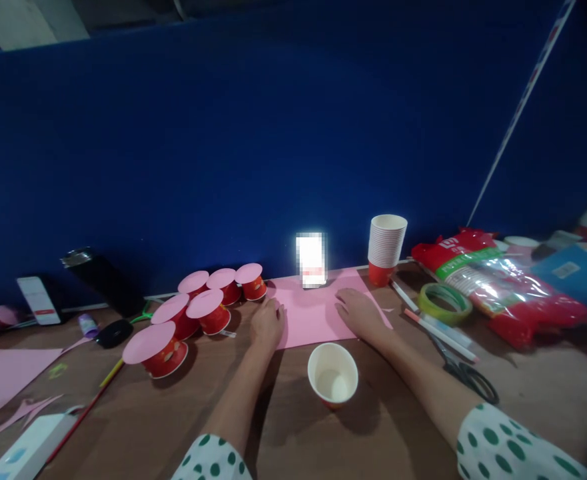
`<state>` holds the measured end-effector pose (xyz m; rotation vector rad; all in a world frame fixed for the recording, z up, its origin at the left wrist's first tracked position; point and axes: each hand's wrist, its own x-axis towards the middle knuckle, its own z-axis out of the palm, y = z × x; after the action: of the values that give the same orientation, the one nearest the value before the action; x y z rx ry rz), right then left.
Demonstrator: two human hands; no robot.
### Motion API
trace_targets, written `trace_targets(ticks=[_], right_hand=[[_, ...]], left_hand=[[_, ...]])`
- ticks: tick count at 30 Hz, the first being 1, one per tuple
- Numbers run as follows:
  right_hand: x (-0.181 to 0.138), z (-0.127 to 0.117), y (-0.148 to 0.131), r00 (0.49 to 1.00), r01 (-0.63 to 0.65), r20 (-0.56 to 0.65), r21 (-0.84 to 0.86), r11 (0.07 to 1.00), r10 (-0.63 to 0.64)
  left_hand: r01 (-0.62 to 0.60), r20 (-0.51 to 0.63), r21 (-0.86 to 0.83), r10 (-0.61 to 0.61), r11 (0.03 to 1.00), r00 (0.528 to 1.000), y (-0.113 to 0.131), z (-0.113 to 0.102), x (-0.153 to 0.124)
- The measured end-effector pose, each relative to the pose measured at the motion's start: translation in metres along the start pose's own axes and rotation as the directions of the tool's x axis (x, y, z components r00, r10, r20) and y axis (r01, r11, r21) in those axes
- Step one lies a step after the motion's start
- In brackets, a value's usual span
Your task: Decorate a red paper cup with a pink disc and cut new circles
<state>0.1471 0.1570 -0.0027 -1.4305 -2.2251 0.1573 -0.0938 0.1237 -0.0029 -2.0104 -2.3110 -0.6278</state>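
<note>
A sheet of pink paper (310, 313) lies flat on the table between my two hands. My left hand (267, 325) rests at the sheet's left edge, its fingers bent loosely and partly hidden by the hand itself. On the right part of the sheet lies my right hand (360, 312), open, fingers apart and holding nothing. Nearer to me, between my forearms, stands a paper cup (333, 375) with its white inside facing up. Left of my left hand are several red paper cups (166, 358) topped with pink paper discs (149, 342).
Behind the sheet stands a bright, blurred-out screen (312, 260) before a blue partition (293, 133). Rightward are stacked paper cups (387, 247), green tape (444, 303), pens (446, 339), scissors (468, 379) and a red plastic pack (503, 287). A black bottle (104, 280) leans at left.
</note>
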Motion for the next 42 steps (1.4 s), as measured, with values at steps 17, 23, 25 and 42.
trace_targets(ticks=[17,23,25,42], right_hand=[[-0.003,-0.005,0.007,1.000,0.005,0.006,-0.018,1.000,-0.005],[-0.006,-0.010,0.010,1.000,-0.005,-0.001,-0.010,1.000,0.005],[-0.007,-0.011,0.010,1.000,-0.009,0.001,-0.005,1.000,0.009],[0.010,0.000,0.011,0.966,-0.252,0.030,0.326,0.911,0.256]], left_hand=[[-0.023,-0.028,-0.020,0.023,1.000,0.999,0.007,0.004,-0.004],[-0.042,-0.048,-0.042,0.040,0.998,0.998,0.007,0.007,-0.004],[-0.047,-0.052,-0.045,0.044,0.998,0.998,0.007,0.008,-0.004],[-0.114,-0.084,-0.097,0.106,0.989,0.991,0.004,0.015,-0.003]])
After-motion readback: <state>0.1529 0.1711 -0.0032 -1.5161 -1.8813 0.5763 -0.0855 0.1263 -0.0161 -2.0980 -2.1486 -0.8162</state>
